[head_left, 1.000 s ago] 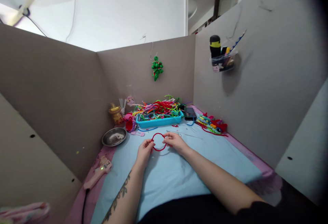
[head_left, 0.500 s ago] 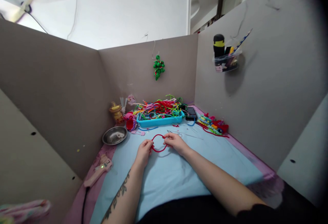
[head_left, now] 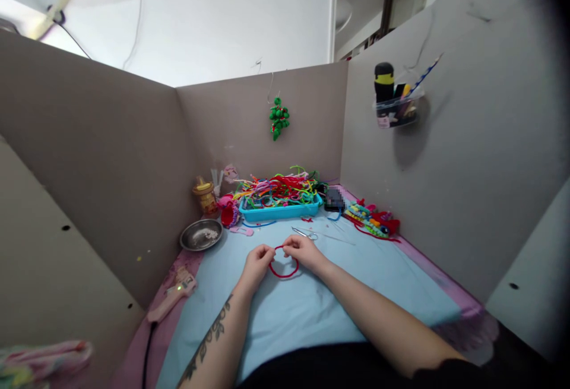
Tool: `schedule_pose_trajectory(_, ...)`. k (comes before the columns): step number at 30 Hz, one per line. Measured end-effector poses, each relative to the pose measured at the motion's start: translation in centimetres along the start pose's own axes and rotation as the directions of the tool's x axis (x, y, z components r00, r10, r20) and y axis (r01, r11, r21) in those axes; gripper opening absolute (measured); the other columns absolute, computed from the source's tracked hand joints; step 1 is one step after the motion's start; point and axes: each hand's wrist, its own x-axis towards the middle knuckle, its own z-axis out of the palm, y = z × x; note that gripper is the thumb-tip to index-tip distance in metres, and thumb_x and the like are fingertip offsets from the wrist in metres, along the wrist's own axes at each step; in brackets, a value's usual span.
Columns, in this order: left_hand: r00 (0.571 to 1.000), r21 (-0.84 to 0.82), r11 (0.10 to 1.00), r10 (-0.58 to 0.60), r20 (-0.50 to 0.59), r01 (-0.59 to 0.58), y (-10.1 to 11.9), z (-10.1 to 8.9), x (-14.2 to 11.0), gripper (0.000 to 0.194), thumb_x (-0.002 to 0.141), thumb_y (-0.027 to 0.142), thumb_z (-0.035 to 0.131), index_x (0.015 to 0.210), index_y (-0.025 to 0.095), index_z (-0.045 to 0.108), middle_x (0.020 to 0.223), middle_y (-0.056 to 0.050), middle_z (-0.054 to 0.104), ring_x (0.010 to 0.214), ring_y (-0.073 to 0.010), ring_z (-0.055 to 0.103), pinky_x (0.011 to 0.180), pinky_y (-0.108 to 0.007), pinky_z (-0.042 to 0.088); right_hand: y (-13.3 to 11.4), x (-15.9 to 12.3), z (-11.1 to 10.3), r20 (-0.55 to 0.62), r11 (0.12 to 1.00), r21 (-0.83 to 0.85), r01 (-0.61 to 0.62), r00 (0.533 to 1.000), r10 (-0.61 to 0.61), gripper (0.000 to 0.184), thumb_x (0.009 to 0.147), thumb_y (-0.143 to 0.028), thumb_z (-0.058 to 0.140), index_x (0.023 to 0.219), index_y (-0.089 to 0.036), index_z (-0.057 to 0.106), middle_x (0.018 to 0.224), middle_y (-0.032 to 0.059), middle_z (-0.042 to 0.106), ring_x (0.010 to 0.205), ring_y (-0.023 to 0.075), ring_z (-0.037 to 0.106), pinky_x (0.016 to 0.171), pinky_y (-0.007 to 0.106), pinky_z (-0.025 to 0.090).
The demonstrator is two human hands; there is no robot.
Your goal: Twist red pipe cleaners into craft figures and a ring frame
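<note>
The left hand (head_left: 258,263) and right hand (head_left: 304,252) reach forward and almost meet, each pinching the upper part of a thin, rounded red loop (head_left: 284,277) over a creased blue cloth (head_left: 307,312). Beyond, a blue tray (head_left: 281,214) is heaped with tangled, multicoloured strands (head_left: 285,186); to its left, a shiny round metal bowl (head_left: 190,238) holds small white bits (head_left: 210,234).

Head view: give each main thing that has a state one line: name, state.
Red fuzzy strand: looped, pinched by left hand and right hand
Pink plastic glue gun: lying, green light lit
Rectangular blue plastic tray: heaped with coloured strands
Round metal bowl: holding white pieces
Knobbly green ornament: hanging
Silver metal scissors: opening unclear
</note>
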Motion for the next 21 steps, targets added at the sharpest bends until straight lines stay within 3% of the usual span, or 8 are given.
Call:
schedule_pose_trajectory(6,0.998,-0.02,1.0,0.006,-0.06,-0.007,-0.5,-0.4,0.4,0.027,0.066,0.042,0.064,0.064,0.015,0.059,0.049,0.005,0.05,0.038,-0.0054,0.033,0.04,-0.019,0.021,-0.5,-0.1,0.0,0.01,1.0,0.005,-0.024,1.0,0.024,0.018,0.067,-0.031,0.062,0.073,-0.015,0.062,0.062,0.0023,0.065,0.055,0.0121,0.056,0.053,0.023,0.04)
schedule_pose_trajectory(11,0.986,-0.12,0.993,-0.033,-0.162,0.013,-0.7,-0.7,0.9,0.034,0.064,0.048,0.065,0.067,0.015,0.057,0.049,0.004,0.052,0.034,-0.0049,0.034,0.037,-0.019,0.022,-0.9,-0.1,-0.5,-0.096,0.996,0.066,-0.055,0.994,0.061,0.037,0.069,-0.046,0.06,0.091,-0.016,0.06,0.076,0.005,0.067,0.058,0.0126,0.055,0.046,0.021,0.036)
schedule_pose_trajectory(18,0.985,-0.207,0.978,-0.068,-0.158,0.035,-0.6,-0.8,0.9,0.041,0.059,0.05,0.069,0.075,0.014,0.058,0.061,0.0,0.06,0.048,-0.0098,0.051,0.042,-0.019,0.034,-0.6,0.0,-0.8,-0.138,0.997,0.038,-0.074,0.987,0.079,0.023,0.065,-0.038,0.064,0.067,-0.016,0.057,0.055,-0.0024,0.053,0.049,0.0107,0.046,0.046,0.021,0.033)
schedule_pose_trajectory(21,0.988,-0.301,0.949,-0.126,-0.085,0.095,-0.1,-0.7,0.7,0.043,0.058,0.049,0.071,0.08,0.014,0.059,0.071,-0.003,0.063,0.052,-0.0096,0.054,0.043,-0.019,0.035,-0.9,-0.1,-0.8,-0.157,0.995,0.036,-0.09,0.983,0.095,0.019,0.064,-0.034,0.064,0.063,-0.017,0.055,0.051,-0.0032,0.051,0.048,0.0112,0.045,0.047,0.022,0.032)
